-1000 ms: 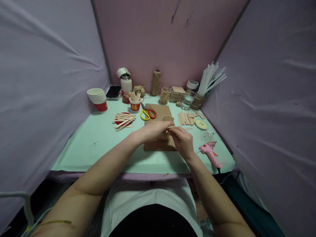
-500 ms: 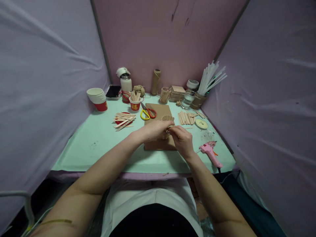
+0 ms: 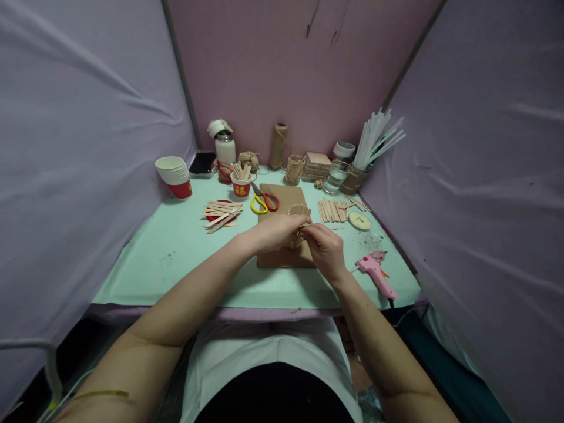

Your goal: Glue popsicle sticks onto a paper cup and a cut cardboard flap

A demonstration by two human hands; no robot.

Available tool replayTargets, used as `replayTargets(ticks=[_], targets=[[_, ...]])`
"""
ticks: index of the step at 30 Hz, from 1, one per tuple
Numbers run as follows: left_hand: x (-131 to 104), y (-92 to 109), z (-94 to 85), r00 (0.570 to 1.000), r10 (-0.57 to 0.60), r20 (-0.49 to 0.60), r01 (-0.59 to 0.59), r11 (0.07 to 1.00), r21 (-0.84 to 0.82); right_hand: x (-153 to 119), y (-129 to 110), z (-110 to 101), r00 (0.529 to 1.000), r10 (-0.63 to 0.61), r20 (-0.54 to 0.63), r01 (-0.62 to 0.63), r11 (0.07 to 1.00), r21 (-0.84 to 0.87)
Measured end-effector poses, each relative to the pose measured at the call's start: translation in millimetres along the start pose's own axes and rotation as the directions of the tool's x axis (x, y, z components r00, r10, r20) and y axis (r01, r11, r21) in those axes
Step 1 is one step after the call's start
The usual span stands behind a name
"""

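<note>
A small round cup built of wooden craft sticks (image 3: 299,210) stands over a brown cardboard sheet (image 3: 282,258), its far rim showing above my fingers. My left hand (image 3: 282,228) reaches across it from the left, fingers closed on its side and covering most of it. From the right, my right hand (image 3: 326,248) meets it with thumb and fingertips pinched together at the cup's near right side. What lies between those fingertips is too small to make out. Red-and-yellow-handled scissors (image 3: 264,202) rest on the cardboard's far left part.
Loose craft sticks lie on a red plate (image 3: 220,214) and in a row (image 3: 332,210) at right. A pink glue gun (image 3: 376,275) lies right of my right hand. Paper cups (image 3: 174,176), a twine-wrapped jar (image 3: 294,170) and a water glass (image 3: 335,177) stand farther back.
</note>
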State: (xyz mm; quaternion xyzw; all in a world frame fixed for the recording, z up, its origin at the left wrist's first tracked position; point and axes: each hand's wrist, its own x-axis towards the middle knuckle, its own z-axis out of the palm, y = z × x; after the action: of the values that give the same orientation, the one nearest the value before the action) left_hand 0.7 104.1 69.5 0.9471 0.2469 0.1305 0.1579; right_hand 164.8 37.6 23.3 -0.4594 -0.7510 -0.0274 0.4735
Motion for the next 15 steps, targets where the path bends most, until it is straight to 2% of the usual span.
replayTargets(ticks=[6, 15], targets=[[1.4, 3.9, -1.9, 0.999, -0.033, 0.015, 0.033, 0.999, -0.018, -0.3, 0.0, 1.1, 1.0, 0.002, -0.016, -0.002, 1.0, 0.001], [-0.8, 5.3, -3.7, 1.0, 0.0, 0.002, 0.0, 1.0, 0.009, -1.0, -0.9, 1.9, 1.0, 0.024, -0.007, -0.024, 1.0, -0.002]])
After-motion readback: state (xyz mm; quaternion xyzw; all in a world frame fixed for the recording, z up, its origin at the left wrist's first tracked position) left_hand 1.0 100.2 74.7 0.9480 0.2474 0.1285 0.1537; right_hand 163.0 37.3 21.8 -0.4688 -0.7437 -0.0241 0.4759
